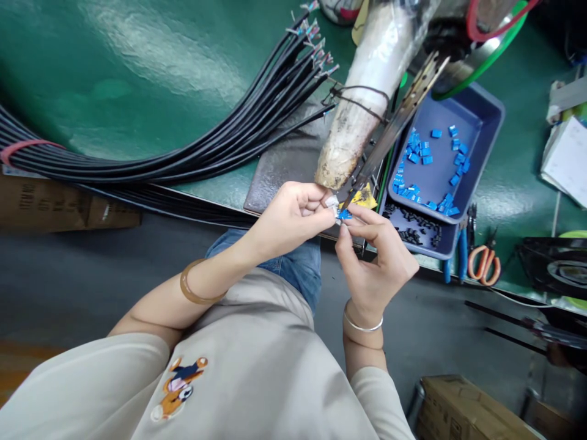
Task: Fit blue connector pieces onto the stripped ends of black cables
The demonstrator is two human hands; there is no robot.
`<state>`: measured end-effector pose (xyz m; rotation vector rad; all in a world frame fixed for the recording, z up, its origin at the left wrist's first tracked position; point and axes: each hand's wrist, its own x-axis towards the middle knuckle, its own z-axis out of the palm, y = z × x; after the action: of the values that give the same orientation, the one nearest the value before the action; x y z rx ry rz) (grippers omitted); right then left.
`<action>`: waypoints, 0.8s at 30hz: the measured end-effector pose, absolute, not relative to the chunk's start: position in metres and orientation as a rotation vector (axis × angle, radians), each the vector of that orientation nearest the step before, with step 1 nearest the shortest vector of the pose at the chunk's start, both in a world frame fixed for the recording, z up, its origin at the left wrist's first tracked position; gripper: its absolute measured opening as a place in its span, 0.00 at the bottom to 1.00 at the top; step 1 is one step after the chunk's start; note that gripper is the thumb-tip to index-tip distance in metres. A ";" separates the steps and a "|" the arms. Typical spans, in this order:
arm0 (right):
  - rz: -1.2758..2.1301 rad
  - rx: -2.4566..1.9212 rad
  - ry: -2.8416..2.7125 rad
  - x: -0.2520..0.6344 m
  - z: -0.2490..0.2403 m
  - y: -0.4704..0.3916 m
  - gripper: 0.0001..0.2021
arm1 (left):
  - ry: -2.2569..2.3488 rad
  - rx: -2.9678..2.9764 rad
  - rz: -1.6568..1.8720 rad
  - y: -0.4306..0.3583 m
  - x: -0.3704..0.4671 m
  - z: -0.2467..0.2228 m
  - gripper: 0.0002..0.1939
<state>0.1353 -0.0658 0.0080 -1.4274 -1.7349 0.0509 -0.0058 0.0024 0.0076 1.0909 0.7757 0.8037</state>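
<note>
My left hand (298, 214) is closed in a pinch, with white coverings on its fingertips. What lies between those fingers is hidden. Close against it, my right hand (378, 247) pinches a small blue connector (345, 214) between thumb and fingers. Both hands meet at the table's front edge, just under a long metal rod (383, 146) that slants down to the connector. Beside the rod, a white wrapped tube (351, 116) ends right above my left fingers. A yellow piece (365, 197) lies behind the connector.
Black cables (197, 162) with stripped ends lie along the left. On the right, a blue-grey tray (488, 128) holds several blue connectors, above a lower tray (443, 250) of small black parts. Orange-handled scissors (483, 266) and blue-handled pliers (462, 250) lie nearby. A cardboard box (468, 406) stands below.
</note>
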 end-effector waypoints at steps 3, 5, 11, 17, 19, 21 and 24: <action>0.053 -1.437 -1.716 0.135 0.010 -0.067 0.08 | 0.756 1.099 0.820 0.002 -0.005 0.010 0.07; 0.062 -1.445 -1.701 0.134 0.011 -0.067 0.08 | 0.752 1.113 0.824 0.002 -0.005 0.011 0.08; 0.076 -1.448 -1.699 0.133 0.010 -0.068 0.08 | 0.766 1.142 0.789 0.003 -0.007 0.010 0.09; 0.061 -1.445 -1.740 0.133 0.007 -0.069 0.08 | 0.781 1.149 0.780 0.002 -0.008 0.005 0.07; 0.048 -1.447 -1.736 0.134 0.007 -0.069 0.08 | 0.793 1.173 0.755 0.001 -0.009 0.006 0.08; 0.044 -1.448 -1.730 0.135 0.007 -0.071 0.08 | 0.800 1.223 0.720 -0.002 -0.011 0.006 0.08; 0.070 -1.457 -1.695 0.136 0.006 -0.075 0.07 | 0.798 1.322 0.684 -0.008 -0.016 0.001 0.06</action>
<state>0.1361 -0.0748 0.0059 -1.4575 -1.6949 0.0704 -0.0158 -0.0077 0.0011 1.3218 0.7984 0.6837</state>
